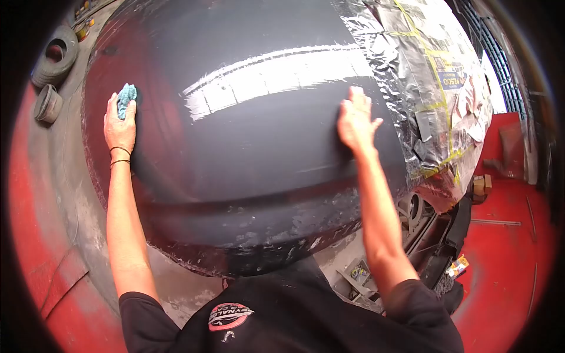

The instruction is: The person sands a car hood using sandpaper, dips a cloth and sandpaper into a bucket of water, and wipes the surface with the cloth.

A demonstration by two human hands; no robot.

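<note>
A large, curved dark car body panel [253, 153] fills the middle of the head view, glossy and reflecting a bright window-like patch. At the panel's left side, my left hand [119, 129] grips a crumpled teal cloth [126, 101] against the surface. My right hand [358, 120] lies toward the right side of the panel, its fingers stretched out and nothing held in it. Whether its palm presses fully on the surface is hard to see. Whitish smears and scuffs mark the panel's near edge.
Masking paper and plastic [435, 88] with yellow tape cover the right part of the bodywork. A tyre [56, 56] and a bucket [48, 105] stand at far left. Car parts [415, 226] and a cardboard box [481, 185] lie at right on the red floor [500, 265].
</note>
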